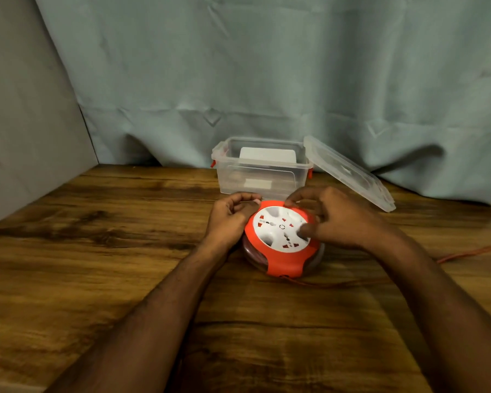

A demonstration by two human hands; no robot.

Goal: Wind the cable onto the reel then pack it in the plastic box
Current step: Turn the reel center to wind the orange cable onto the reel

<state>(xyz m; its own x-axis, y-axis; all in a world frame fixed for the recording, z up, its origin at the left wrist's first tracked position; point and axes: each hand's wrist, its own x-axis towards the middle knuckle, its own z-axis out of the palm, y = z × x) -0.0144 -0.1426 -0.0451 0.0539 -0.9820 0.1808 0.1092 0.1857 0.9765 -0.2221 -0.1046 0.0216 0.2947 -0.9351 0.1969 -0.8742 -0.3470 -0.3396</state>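
Note:
An orange cable reel (281, 260) with a white socket face lies flat on the wooden table (97, 251). My left hand (230, 217) curls against its far left rim, gripping the edge. My right hand (332, 219) grips the reel from the right, thumb on the white face and fingers over the far rim. The orange cable (471, 252) leaves the reel's near side and trails off to the right across the table. Behind the reel stands the clear plastic box (262, 168), open, with red latches.
The box's clear lid (352, 173) leans against the box's right side. A white label or card shows inside the box. A pale green curtain (267, 80) hangs behind the table, and a grey wall stands at the left.

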